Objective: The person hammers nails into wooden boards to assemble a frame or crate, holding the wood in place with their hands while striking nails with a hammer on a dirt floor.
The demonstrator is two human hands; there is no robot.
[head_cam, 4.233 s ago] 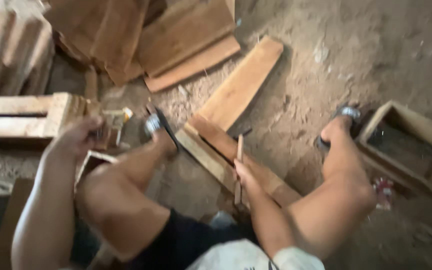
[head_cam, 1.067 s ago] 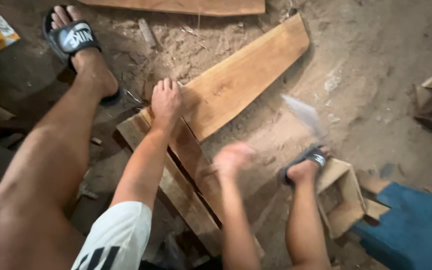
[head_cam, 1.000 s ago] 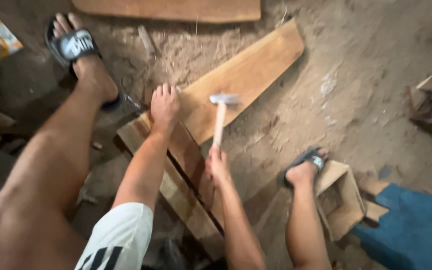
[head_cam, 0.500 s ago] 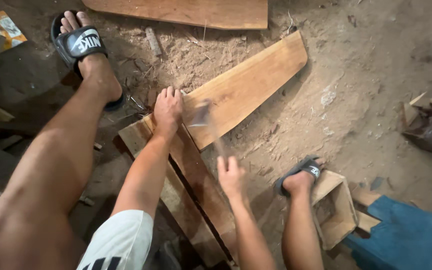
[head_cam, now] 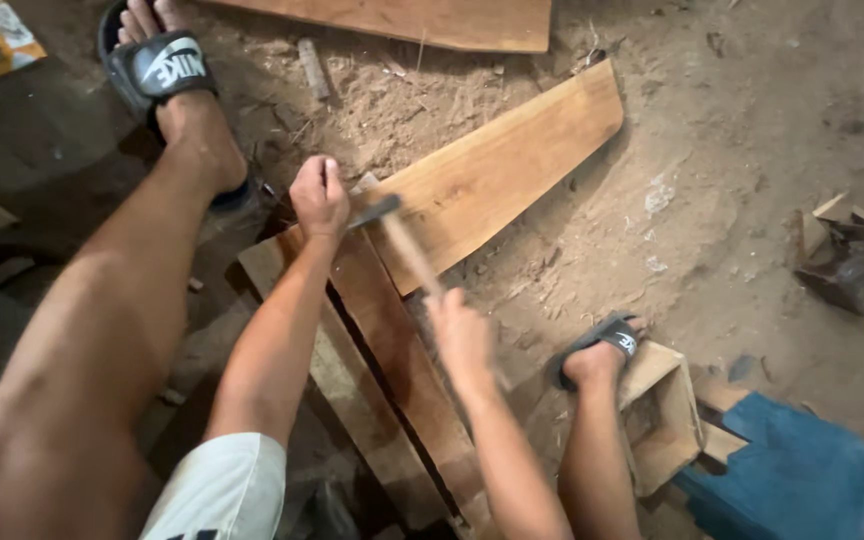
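My right hand (head_cam: 460,332) grips the wooden handle of a hammer (head_cam: 404,240), whose metal head is down beside my left hand. My left hand (head_cam: 319,195) is closed with its fingers pinched on the end of a reddish-brown plank (head_cam: 392,370); whatever it pinches is too small to see. That plank lies over a paler plank (head_cam: 352,395). A lighter, wide board (head_cam: 497,170) lies angled beneath, running to the upper right. All rest on sandy, sawdust-covered ground.
My left leg with a black sandal (head_cam: 157,70) stretches up the left side. My right foot in a dark sandal (head_cam: 602,345) rests beside a small wooden box (head_cam: 667,420). A blue object (head_cam: 792,480) sits lower right, another board (head_cam: 422,18) at the top, a wooden piece (head_cam: 847,255) at right.
The hammer was raised a second ago and has swung down; its head now sits right by my left hand. My left hand has stayed on the plank's end.
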